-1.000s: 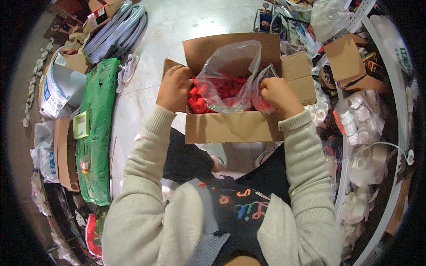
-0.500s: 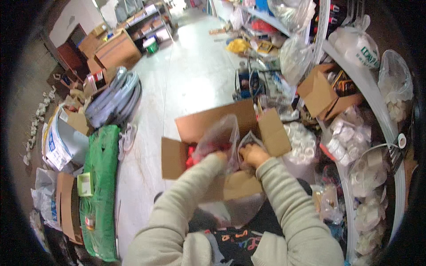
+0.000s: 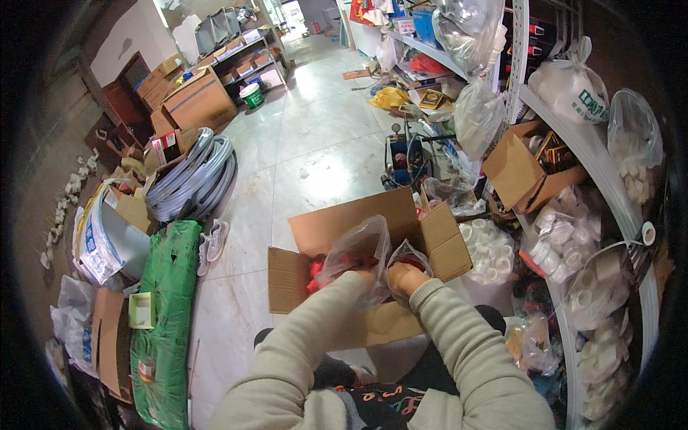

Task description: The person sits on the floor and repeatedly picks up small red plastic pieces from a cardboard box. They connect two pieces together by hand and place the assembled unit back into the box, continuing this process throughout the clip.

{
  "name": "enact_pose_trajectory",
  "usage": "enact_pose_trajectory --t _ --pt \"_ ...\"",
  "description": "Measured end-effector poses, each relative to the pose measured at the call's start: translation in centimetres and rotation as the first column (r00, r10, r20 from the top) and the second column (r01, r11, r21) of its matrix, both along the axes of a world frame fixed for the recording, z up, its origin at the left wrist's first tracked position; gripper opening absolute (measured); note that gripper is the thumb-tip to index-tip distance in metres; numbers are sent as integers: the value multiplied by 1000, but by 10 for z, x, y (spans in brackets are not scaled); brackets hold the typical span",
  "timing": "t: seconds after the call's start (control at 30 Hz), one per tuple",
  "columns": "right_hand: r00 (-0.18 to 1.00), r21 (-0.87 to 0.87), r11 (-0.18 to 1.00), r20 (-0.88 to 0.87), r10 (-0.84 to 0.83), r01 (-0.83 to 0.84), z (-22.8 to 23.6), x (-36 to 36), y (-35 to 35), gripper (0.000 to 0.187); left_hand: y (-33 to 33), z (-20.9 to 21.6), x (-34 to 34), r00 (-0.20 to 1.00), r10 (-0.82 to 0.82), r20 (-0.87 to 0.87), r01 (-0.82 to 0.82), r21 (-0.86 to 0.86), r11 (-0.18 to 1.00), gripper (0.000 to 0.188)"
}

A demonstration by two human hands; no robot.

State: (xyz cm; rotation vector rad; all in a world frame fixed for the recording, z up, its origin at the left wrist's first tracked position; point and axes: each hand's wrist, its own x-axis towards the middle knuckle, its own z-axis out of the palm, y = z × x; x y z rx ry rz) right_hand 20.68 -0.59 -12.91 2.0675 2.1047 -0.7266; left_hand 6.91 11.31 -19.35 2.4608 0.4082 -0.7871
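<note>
An open cardboard box (image 3: 290,283) stands in front of me with its flaps spread. Small red pieces (image 3: 315,271) lie in it, partly covered by a clear plastic bag (image 3: 351,247) whose loose film rises above them. My left hand (image 3: 368,275) reaches in among the red pieces beside this film; its fingers are hidden. Further right, my right hand (image 3: 406,278) is down inside the mouth of a second clear bag (image 3: 412,254). That hand's back shows, but its fingers point down out of sight, so what either hand grips cannot be made out.
Grey hose coils (image 3: 193,175), white shoes (image 3: 213,240) and a long green wrapped bundle (image 3: 166,294) lie to the left. At right are bagged white pipe fittings (image 3: 487,247), another open carton (image 3: 512,168) and shelving (image 3: 609,161). A blue machine (image 3: 407,158) stands beyond the box.
The whole view has shifted, so the box and surroundings sit lower in the picture. My right hand has sunk deeper into its bag, hiding its fingers. My left hand stays in the box.
</note>
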Motion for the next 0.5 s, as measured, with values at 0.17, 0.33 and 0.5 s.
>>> enact_pose_trajectory --t 0.17,0.33,0.5 --pt "947 342 937 -319 46 70 33 -7 -8 17 6 -36 -28 975 104 198 -97 -44 994 29" --pt "912 318 907 -385 -143 277 63 16 -16 22 -39 68 -3 938 220 269 -265 142 954 23" --pt "793 403 806 -596 -128 433 88 16 -16 22 -40 87 -32 563 724 397 -588 -424 689 23"
